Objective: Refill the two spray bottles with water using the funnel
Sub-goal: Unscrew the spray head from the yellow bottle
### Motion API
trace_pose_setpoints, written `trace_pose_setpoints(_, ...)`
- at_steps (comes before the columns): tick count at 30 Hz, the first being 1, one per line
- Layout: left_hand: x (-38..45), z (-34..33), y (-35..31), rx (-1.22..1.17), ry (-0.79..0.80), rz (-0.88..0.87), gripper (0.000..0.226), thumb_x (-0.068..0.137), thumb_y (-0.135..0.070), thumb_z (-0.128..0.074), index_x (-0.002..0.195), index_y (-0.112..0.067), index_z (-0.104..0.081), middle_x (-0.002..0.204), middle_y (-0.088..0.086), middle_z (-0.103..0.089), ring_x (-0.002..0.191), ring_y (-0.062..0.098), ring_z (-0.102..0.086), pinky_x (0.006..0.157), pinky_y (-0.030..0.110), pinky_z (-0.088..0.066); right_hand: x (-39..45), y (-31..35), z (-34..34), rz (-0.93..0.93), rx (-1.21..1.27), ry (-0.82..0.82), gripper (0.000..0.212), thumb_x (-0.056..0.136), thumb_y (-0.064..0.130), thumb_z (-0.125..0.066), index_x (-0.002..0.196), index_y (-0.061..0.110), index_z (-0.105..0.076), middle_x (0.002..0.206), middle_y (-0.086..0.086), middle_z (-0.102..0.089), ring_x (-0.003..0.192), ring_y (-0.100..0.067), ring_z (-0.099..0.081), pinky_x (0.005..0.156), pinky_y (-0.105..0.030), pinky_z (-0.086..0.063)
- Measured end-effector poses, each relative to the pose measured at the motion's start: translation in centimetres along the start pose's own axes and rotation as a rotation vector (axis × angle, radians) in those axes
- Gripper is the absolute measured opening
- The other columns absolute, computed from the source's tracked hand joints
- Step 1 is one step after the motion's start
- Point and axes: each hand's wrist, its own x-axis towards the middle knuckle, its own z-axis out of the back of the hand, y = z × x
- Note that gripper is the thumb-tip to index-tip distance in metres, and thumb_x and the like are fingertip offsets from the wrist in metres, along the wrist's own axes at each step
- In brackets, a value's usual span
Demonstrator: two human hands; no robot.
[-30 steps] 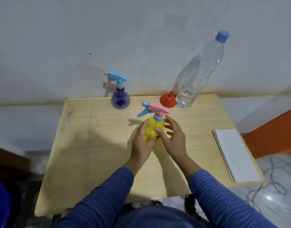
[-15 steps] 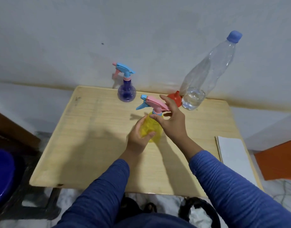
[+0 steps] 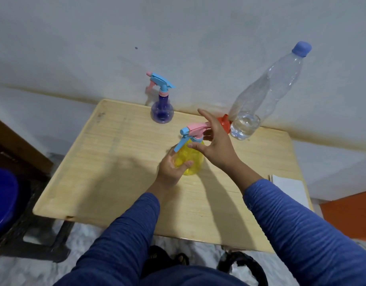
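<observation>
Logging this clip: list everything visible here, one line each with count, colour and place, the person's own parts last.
yellow spray bottle: 1, yellow with pink-blue head, table centre
purple spray bottle: 1, purple with blue-pink head, table's far edge
funnel: 1, red, beside the water bottle's base
water bottle: 1, clear with blue cap, little water, far right
table: 1, light wood
notebook: 1, white, table's right edge
left hand: grips the yellow bottle's body
right hand: at its spray head, fingers spread
sleeves: 2, blue

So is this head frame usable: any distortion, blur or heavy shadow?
Head view: wide-angle bend tilts the water bottle; soft shadows fall across the table left of the hands; the yellow spray bottle stays sharp; no glare.
</observation>
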Motion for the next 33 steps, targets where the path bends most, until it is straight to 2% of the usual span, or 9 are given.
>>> trace_pose_setpoints(4,0.2,0.1,0.3,0.037,0.055,-0.039,0.067,0.074,-0.028,-0.074,0.134,-0.023,-0.046,0.129,-0.004,-0.058,0.12,0.007,-0.055,0.101,0.031,-0.044,-0.1,-0.4,0.9,0.003,0.056,0.071,0.082,0.081,0.003,-0.068,0.145,0.027,-0.022,0.1,0.002,-0.063,0.105,-0.019,-0.061,0.101,-0.04,-0.046)
trace_pose_setpoints(9,0.4,0.3,0.8,0.055,0.072,-0.051,0.069,0.076,-0.027,-0.072,0.138,-0.022,-0.044,0.134,-0.006,-0.055,0.125,0.005,-0.05,0.102,0.025,-0.042,0.0,-0.2,1.1,-0.025,-0.017,0.078,0.095,0.072,0.012,-0.079,0.142,0.039,-0.021,0.116,0.001,-0.059,0.106,-0.007,-0.056,0.095,-0.031,-0.046)
trace_pose_setpoints(13,0.4,0.4,0.7,0.044,0.077,-0.038,0.063,0.076,-0.027,-0.073,0.132,-0.034,-0.046,0.13,-0.01,-0.057,0.122,0.004,-0.053,0.099,0.023,-0.044,0.1,-0.3,1.4,0.01,0.014,0.089,0.085,0.082,0.012,-0.07,0.145,0.036,-0.018,0.13,0.019,-0.046,0.102,0.011,-0.053,0.101,-0.04,-0.045)
trace_pose_setpoints(16,0.4,0.4,0.8,0.042,0.094,-0.038,0.066,0.077,-0.026,-0.073,0.136,-0.028,-0.045,0.133,-0.01,-0.056,0.123,0.003,-0.052,0.097,0.019,-0.043,0.1,-0.4,1.3,-0.009,0.011,0.157,0.09,0.081,0.011,-0.07,0.14,0.047,-0.013,0.122,0.012,-0.056,0.116,-0.003,-0.054,0.103,-0.047,-0.043)
trace_pose_setpoints(19,0.5,0.5,0.8,0.05,0.098,-0.038,0.065,0.077,-0.026,-0.073,0.136,-0.028,-0.045,0.134,-0.007,-0.055,0.125,0.006,-0.051,0.102,0.026,-0.042,0.4,-0.3,1.0,-0.016,0.05,0.133,0.085,0.083,0.011,-0.068,0.142,0.045,-0.018,0.131,0.002,-0.052,0.109,-0.007,-0.059,0.095,-0.036,-0.05)
trace_pose_setpoints(21,0.6,0.5,0.7,0.054,0.098,-0.035,0.066,0.075,-0.029,-0.073,0.134,-0.032,-0.045,0.133,-0.006,-0.056,0.124,0.007,-0.052,0.103,0.029,-0.043,0.3,-0.5,1.2,-0.025,0.089,0.169,0.081,0.088,0.011,-0.061,0.145,0.042,-0.014,0.138,0.012,-0.043,0.113,0.0,-0.058,0.092,-0.024,-0.05)
trace_pose_setpoints(26,0.6,0.5,0.8,0.057,0.101,-0.037,0.068,0.073,-0.036,-0.074,0.134,-0.033,-0.045,0.131,-0.006,-0.057,0.122,0.009,-0.054,0.103,0.032,-0.044,0.4,-1.0,1.5,-0.065,0.064,0.25,0.077,0.089,0.004,-0.057,0.148,0.034,-0.017,0.116,0.038,-0.051,0.112,0.005,-0.057,0.097,-0.022,-0.048)
trace_pose_setpoints(28,0.6,0.5,0.8,0.065,0.104,-0.038,0.068,0.073,-0.036,-0.073,0.134,-0.033,-0.045,0.131,-0.007,-0.057,0.122,0.008,-0.053,0.103,0.031,-0.044,0.4,-1.1,1.4,-0.092,0.084,0.262,0.073,0.092,0.004,-0.053,0.148,0.032,-0.016,0.12,0.03,-0.051,0.115,0.006,-0.055,0.09,-0.015,-0.049)
trace_pose_setpoints(33,0.6,0.4,0.6,0.057,0.105,-0.044,0.063,0.075,-0.028,-0.073,0.131,-0.038,-0.045,0.129,-0.015,-0.057,0.122,0.002,-0.052,0.099,0.02,-0.042,0.2,-1.2,1.4,-0.077,0.083,0.2,0.085,0.082,-0.001,-0.065,0.145,0.034,-0.02,0.12,0.003,-0.059,0.117,-0.013,-0.055,0.105,-0.027,-0.043)
